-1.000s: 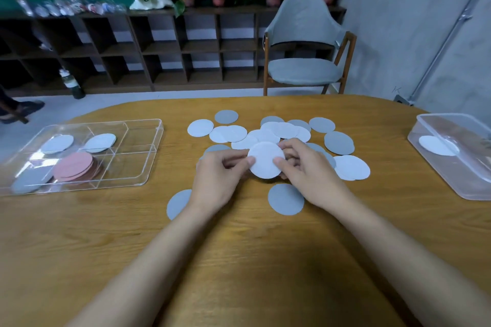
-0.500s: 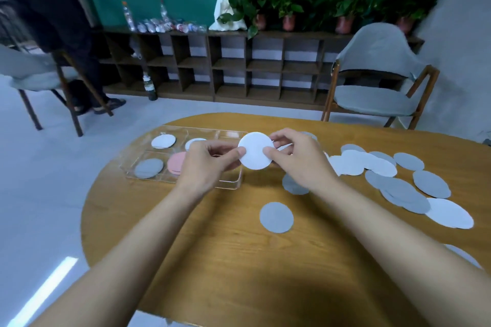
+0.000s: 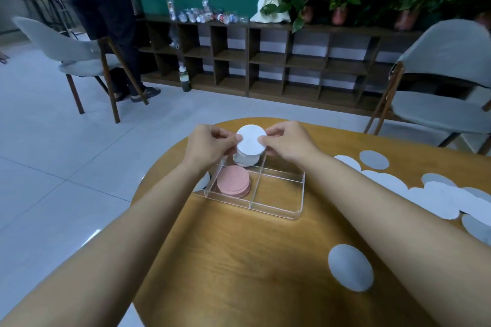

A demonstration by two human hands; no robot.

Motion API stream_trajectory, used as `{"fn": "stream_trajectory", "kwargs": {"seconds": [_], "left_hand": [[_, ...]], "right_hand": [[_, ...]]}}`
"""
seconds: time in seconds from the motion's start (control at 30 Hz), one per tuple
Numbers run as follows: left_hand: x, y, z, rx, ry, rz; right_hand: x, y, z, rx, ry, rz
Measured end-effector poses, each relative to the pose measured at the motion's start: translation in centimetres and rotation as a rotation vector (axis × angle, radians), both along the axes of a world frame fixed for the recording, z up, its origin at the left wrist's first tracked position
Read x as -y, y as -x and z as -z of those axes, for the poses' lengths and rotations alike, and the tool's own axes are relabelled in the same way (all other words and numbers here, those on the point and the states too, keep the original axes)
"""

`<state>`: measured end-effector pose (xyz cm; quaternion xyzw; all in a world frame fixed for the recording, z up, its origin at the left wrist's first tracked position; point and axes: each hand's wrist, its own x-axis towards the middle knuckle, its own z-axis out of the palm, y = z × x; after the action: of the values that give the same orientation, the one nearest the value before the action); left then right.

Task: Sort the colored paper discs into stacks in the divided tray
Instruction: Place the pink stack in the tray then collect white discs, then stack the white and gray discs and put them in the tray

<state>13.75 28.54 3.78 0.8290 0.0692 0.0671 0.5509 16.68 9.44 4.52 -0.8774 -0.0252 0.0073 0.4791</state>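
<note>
Left hand (image 3: 210,145) and right hand (image 3: 285,142) each pinch an edge of the white disc (image 3: 251,140) — it hovers just over the white stack (image 3: 245,161) in the divided tray's (image 3: 279,210) far compartment — straight down looks next

The divided tray (image 3: 265,211) lies on the table (image 3: 239,260), left of the loose discs (image 3: 441,199), a disc stack (image 3: 233,180) inside.

Both forearms bare, stretched forward from lower corners of view, converged toward middle. Left grip (image 3: 210,145) pinched left edge of disc (image 3: 251,140): thumb on top, fingers curled beneath. Right grip (image 3: 287,142) pinched opposite edge same way, thumb on top, knuckles up. Grips sat level with each other, disc between them. Wrists were roughly straight.
</note>
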Motion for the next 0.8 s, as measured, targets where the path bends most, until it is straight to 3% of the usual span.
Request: {"fn": "stream_trajectory", "kwargs": {"seconds": [0.2, 0.43, 0.63, 0.8], "left_hand": [[-1.7, -5.1, 2.0, -0.129, -0.148, 0.046], [-1.3, -7.1, 2.4, -0.083, -0.538, 0.085], [-1.2, -7.9, 2.6, -0.103, -0.632, 0.099], [-1.6, -7.2, 3.1, -0.041, -0.617, 0.118]], "right_hand": [[-1.7, -3.9, 2.0, -0.13, 0.183, -0.022], [-2.4, -5.7, 2.6, -0.118, 0.464, -0.067], [-3.1, -6.0, 3.3, -0.044, 0.594, -0.109], [-2.6, -5.3, 3.7, 0.045, 0.537, -0.083]]}}
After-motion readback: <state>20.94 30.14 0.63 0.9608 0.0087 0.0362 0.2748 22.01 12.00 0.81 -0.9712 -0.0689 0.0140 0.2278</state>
